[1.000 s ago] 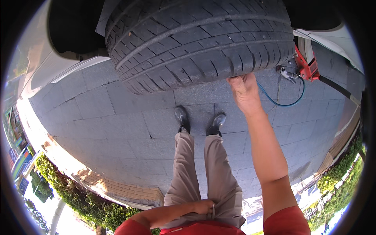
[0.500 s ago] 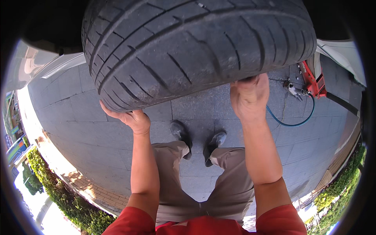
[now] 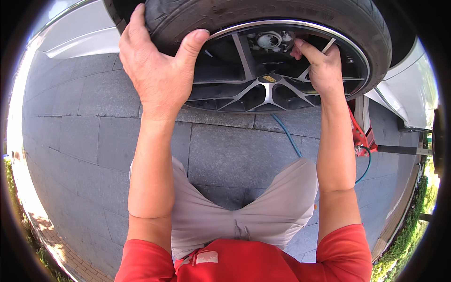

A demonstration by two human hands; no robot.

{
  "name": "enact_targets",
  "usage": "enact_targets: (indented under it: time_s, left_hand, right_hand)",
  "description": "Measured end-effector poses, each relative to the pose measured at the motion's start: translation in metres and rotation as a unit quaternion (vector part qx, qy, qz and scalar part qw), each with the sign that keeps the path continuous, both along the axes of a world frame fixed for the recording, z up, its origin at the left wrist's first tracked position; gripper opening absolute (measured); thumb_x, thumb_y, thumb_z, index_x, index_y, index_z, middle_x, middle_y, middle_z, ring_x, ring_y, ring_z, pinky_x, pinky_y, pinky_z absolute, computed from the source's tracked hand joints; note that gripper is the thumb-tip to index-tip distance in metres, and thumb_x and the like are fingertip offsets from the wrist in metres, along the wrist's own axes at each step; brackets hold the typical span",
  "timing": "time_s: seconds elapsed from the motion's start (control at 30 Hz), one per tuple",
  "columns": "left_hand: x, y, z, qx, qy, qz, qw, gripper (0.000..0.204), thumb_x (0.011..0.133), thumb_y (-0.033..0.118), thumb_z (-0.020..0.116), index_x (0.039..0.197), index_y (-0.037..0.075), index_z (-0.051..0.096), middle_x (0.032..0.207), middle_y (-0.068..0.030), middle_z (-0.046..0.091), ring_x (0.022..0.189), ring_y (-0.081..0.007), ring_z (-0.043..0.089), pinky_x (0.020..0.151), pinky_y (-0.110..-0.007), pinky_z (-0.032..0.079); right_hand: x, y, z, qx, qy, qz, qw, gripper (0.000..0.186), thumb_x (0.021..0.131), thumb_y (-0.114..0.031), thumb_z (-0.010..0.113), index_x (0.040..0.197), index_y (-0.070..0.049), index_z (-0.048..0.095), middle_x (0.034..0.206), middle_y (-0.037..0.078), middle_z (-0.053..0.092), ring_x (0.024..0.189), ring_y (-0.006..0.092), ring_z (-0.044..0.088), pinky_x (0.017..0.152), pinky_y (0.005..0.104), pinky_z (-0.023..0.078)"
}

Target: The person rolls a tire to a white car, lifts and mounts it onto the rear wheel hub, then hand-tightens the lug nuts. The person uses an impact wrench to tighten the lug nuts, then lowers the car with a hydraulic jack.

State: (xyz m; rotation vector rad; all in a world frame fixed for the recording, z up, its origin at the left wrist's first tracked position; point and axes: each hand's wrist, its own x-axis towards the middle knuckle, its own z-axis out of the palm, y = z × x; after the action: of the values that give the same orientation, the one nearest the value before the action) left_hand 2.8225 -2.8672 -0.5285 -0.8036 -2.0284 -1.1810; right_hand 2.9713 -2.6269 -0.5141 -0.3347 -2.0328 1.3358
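Observation:
A car wheel with a black tire [image 3: 235,14] and a black-and-silver spoked rim [image 3: 268,94] fills the top of the view, its outer face turned toward me. My left hand [image 3: 159,77] clasps the tire's left side, with thumb and fingers spread against the rubber. On the right, my right hand [image 3: 325,70] is closed around a rim spoke, its thumb reaching into the gap between spokes. Through that gap shows the metal hub [image 3: 269,41]. Some of the right fingers are hidden behind the spoke.
White car body panels [image 3: 89,28] flank the wheel on both sides. To the right stands a red floor jack [image 3: 361,134] with a dark handle [image 3: 399,149]. A blue hose [image 3: 286,132] runs over the grey paving [image 3: 225,145]. Green hedges [image 3: 406,244] line the edges.
The wheel has tipped from tread showing to rim face showing. My left hand has moved up onto the tire's side, my right from under the tire to the spokes. My knees are now bent.

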Motion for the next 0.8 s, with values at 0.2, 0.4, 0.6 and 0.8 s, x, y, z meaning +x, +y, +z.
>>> enact_targets:
  time_s: [0.2,0.4,0.6,0.8]
  left_hand:
    - [-0.009,0.007,-0.07,0.175,-0.051,0.047,0.982,0.083,0.096,0.049,0.058,0.154,0.0,0.023,0.155,-0.0279,0.024,0.144,-0.0412,0.026,0.117,-0.05,0.025]
    - [-0.015,0.029,-0.211,0.55,-0.683,-0.081,0.473,0.078,0.1,0.066,0.008,0.156,0.015,0.027,0.163,-0.0107,0.023,0.147,-0.0361,0.027,0.12,-0.054,0.023]
    - [-0.026,0.046,-0.281,0.547,-0.652,-0.029,0.524,0.072,0.103,0.06,0.024,0.15,0.009,0.039,0.156,-0.0095,0.037,0.139,-0.0311,0.039,0.114,-0.044,0.035]
    - [0.015,0.081,-0.349,0.519,-0.768,-0.009,0.374,0.069,0.102,0.066,0.023,0.132,0.013,0.055,0.128,-0.0017,0.062,0.112,-0.0197,0.061,0.095,-0.038,0.048]
  right_hand:
    - [-0.013,0.028,0.005,-0.065,0.043,-0.019,0.997,0.013,0.083,-0.006,0.059,0.087,0.005,0.066,0.067,0.007,0.061,0.063,0.0164,0.058,0.064,0.0292,0.046]
    - [-0.016,0.054,0.004,-0.112,0.06,-0.017,0.992,0.012,0.083,-0.005,0.06,0.085,0.006,0.064,0.068,0.008,0.058,0.061,0.018,0.055,0.062,0.0313,0.046]
    - [-0.02,0.076,0.014,-0.143,0.048,-0.063,0.987,0.012,0.083,-0.003,0.058,0.087,0.007,0.063,0.067,0.009,0.056,0.061,0.0202,0.053,0.063,0.0332,0.046]
    - [-0.029,0.083,0.02,-0.195,0.058,-0.079,0.976,0.011,0.081,-0.002,0.059,0.086,0.008,0.062,0.066,0.009,0.054,0.058,0.0201,0.051,0.06,0.0339,0.046]
